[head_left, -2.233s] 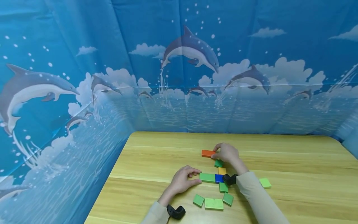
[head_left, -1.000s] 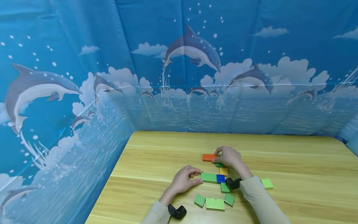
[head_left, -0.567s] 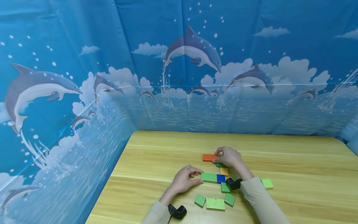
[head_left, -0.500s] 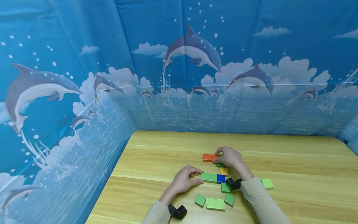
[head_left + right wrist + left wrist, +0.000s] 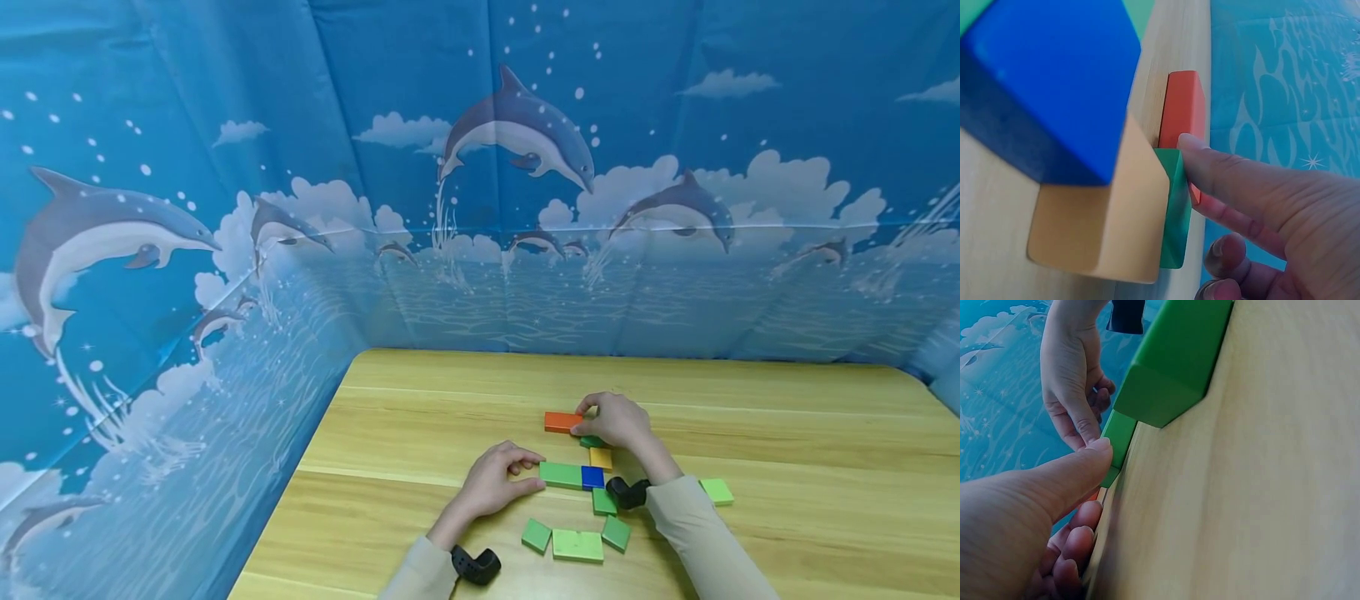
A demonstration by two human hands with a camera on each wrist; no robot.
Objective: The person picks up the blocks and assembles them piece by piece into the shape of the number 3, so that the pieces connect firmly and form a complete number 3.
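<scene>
My right hand pinches the right end of an orange-red oblong block between thumb and index finger. A small green block lies against that block's near side, partly hidden by the hand; a yellow block and a blue block follow below it. My left hand holds the left end of a long green block, thumb at the near corner and index finger at the far corner. In the left wrist view, the left thumb presses on the end of that block.
Below the blue block sits a green square. Nearer me a light green oblong lies between two tilted green squares. Another light green block lies right of the right forearm. A dolphin-print curtain stands behind the wooden table.
My right hand has brought the orange-red block closer to me, up against the small green block. The left hand has kept its place at the long green block.
</scene>
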